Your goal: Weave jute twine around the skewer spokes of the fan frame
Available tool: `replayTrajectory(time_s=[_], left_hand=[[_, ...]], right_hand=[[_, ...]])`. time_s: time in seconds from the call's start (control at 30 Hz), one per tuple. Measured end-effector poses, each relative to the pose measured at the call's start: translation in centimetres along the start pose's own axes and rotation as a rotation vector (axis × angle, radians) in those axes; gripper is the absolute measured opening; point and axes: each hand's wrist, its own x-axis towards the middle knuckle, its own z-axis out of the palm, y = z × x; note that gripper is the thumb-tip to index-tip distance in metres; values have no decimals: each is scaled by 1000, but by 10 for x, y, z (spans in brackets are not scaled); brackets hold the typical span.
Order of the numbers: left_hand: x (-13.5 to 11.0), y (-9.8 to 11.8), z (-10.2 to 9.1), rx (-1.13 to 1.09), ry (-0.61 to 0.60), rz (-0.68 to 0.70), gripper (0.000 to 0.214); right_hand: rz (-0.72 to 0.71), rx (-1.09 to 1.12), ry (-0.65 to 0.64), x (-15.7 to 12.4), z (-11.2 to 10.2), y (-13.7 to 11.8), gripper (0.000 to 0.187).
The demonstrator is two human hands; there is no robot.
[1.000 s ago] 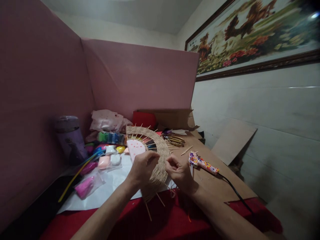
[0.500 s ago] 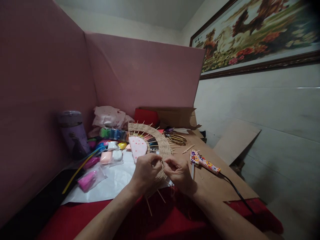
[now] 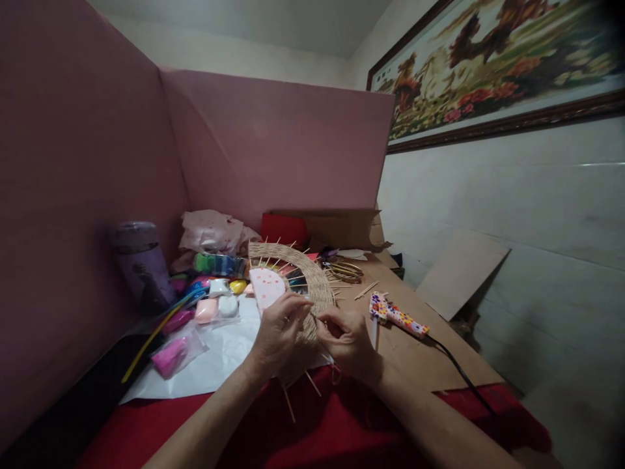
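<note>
A fan-shaped woven piece [image 3: 312,281] of tan cord on thin wooden sticks stands tilted before me, with a pink dotted half-disc [image 3: 266,286] at its centre. My left hand [image 3: 279,332] grips its lower woven edge, fingers curled over it. My right hand [image 3: 347,340] is closed in a pinch right beside the weave's edge, on something too thin to make out, perhaps the cord. Several stick ends [image 3: 289,404] poke out below my hands over the red cloth [image 3: 312,430].
A glue gun [image 3: 396,316] with a flowery pattern and a black cable lies on brown cardboard [image 3: 430,358] to the right. Bags of coloured clay [image 3: 215,306], a purple bottle [image 3: 139,264], white paper [image 3: 215,365] and gold rings [image 3: 344,271] lie left and behind. Pink boards wall the desk.
My hands came together at the weave's lower edge. The right hand moved left to the weave and now pinches at it; the left hand's fingers shifted slightly on the weave.
</note>
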Motion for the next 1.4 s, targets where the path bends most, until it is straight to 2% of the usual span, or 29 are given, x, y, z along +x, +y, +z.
replayTrajectory(time_s=[0.07, 0.17, 0.33, 0.47, 0.6, 0.77, 1.17, 1.3, 1.4], left_hand=[[0, -1, -1, 53, -79, 67, 18], [0, -3, -3, 165, -132, 51, 17], [0, 1, -4, 248, -134, -22, 17], [0, 1, -5, 230, -133, -63, 20], [-2, -3, -3, 277, -113, -28, 23], [-5, -6, 3, 508, -54, 65, 17], [-6, 3, 14, 697, 40, 17, 17], [-2, -5, 0, 787, 125, 41, 17], [6, -11, -22, 837, 306, 9, 14]], right_hand=[[-26, -29, -20, 0, 0, 2, 12], [-29, -99, -45, -1, 0, 4, 13], [-30, -164, -90, -1, 0, 4, 14], [-39, -164, -129, -2, 0, 4, 15], [-43, -163, -151, -4, 2, 5, 15], [-46, -119, -164, -4, 3, 3, 16], [-59, -152, -56, -3, 9, 3, 20], [-86, -179, -27, -5, 7, 1, 21], [-76, -193, 32, -6, 4, 1, 19]])
